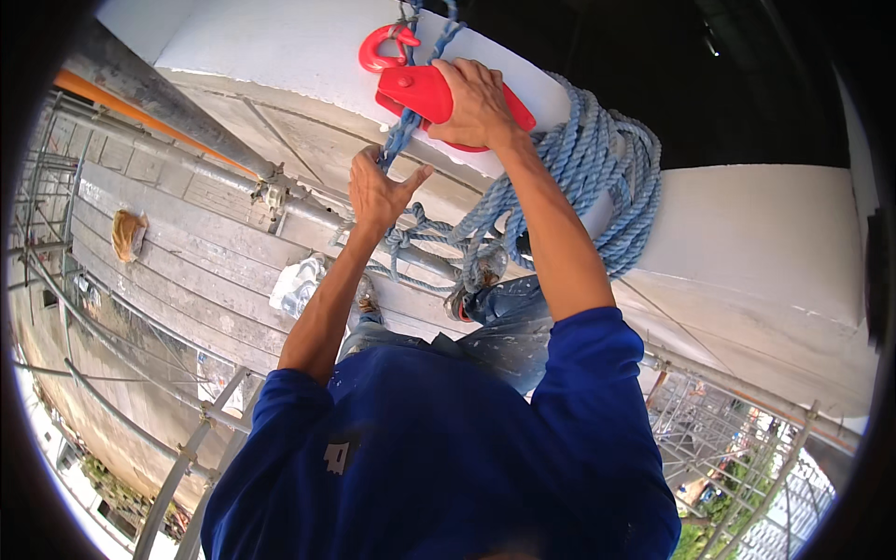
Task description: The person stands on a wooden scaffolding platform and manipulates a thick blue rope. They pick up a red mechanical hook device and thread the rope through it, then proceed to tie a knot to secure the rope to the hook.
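The pale ledge [765, 243] is run across the upper and right side of the view; beyond it a dark area [672, 84] is seen, in which almost nothing can be made out. The plank walkway [187, 247] lies lower at the left, its near part covered by the person's blue shirt [467, 448] and left arm. The thick grey pole [159, 89] at the upper left is cut off by the dark rim.

Over the ledge, right of the right forearm, the coil of blue rope [630, 177] is heaped; its underside is hidden, and part of it is covered by that forearm. The red pulley block [403, 87] is found at the ledge's edge, left of the coil. Its middle is covered by the right hand [476, 105], whose fingers are closed over it.

Below the block, a blue rope strand [401, 135] is met by the left hand [378, 191]. Its fingers are curled at the strand and its thumb is held apart; whether the rope is gripped cannot be told. The white plastic bag [297, 285] is partly hidden by the left forearm. The red hook [373, 49] is seen just above the block; its fastening is hard to make out.
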Available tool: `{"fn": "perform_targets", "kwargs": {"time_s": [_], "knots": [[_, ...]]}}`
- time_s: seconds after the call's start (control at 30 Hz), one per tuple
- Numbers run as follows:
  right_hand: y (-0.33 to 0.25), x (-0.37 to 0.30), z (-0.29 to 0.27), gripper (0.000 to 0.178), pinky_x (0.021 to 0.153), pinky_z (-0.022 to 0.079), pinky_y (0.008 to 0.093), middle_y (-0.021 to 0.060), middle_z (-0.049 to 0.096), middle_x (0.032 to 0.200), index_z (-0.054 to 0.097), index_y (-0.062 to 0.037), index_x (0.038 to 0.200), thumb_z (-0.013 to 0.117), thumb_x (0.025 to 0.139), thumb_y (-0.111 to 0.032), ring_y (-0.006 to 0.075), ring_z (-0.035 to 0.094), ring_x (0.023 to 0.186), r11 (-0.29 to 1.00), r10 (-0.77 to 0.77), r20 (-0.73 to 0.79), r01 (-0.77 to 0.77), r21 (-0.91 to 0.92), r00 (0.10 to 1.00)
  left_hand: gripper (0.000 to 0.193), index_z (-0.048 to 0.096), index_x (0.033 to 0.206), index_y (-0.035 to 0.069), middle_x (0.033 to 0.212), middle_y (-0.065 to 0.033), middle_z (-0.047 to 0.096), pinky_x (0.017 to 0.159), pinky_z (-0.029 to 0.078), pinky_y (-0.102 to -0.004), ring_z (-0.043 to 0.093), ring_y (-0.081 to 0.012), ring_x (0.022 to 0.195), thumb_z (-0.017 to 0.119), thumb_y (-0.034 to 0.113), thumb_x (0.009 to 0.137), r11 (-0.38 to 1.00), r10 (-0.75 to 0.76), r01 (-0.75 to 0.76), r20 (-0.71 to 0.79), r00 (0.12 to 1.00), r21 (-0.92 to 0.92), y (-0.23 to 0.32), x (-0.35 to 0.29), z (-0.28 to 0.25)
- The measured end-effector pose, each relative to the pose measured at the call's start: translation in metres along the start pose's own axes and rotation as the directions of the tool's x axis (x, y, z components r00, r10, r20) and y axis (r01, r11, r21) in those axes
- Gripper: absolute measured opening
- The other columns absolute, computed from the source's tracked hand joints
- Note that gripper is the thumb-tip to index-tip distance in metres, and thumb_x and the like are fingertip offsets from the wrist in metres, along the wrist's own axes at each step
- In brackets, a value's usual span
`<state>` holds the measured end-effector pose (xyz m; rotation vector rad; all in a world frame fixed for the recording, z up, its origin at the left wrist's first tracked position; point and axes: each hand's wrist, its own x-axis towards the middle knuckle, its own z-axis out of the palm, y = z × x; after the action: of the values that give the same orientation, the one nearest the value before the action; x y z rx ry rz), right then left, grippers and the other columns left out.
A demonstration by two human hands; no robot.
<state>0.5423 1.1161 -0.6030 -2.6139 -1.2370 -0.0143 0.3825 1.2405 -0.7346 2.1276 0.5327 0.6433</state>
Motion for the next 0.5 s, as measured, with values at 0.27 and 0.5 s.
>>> {"fn": "perform_targets", "kwargs": {"time_s": [0.27, 0.5], "knots": [[0.010, 0.004, 0.010, 0.106, 0.115, 0.028, 0.0514, 0.0159, 0.049, 0.142, 0.045, -0.0140, 0.149, 0.087, 0.058, -0.047, 0.0337, 0.041, 0.139, 0.999, 0.025, -0.029, -0.024, 0.023, 0.999, 0.028, 0.061, 0.080, 0.002, 0.063, -0.0102, 0.059, 0.052, 0.044, -0.0341, 0.057, -0.0185, 0.054, 0.065, 0.020, 0.101, 0.968, -0.125, 0.158, 0.177, 0.976, -0.193, -0.071, -0.076, -0.060], [0.016, 0.003, 0.011, 0.101, 0.113, 0.030, 0.0517, 0.0157, 0.051, 0.142, 0.048, -0.0149, 0.147, 0.087, 0.059, -0.044, 0.0322, 0.042, 0.138, 1.000, 0.010, -0.072, -0.010, 0.002, 0.997, 0.024, 0.066, 0.094, 0.001, 0.063, -0.0041, 0.059, 0.052, 0.046, -0.0277, 0.059, -0.0113, 0.057, 0.060, 0.024, 0.101, 0.612, -0.790, 0.785, -0.038, 0.612, -0.099, -0.253, -0.331, -0.314]]}}
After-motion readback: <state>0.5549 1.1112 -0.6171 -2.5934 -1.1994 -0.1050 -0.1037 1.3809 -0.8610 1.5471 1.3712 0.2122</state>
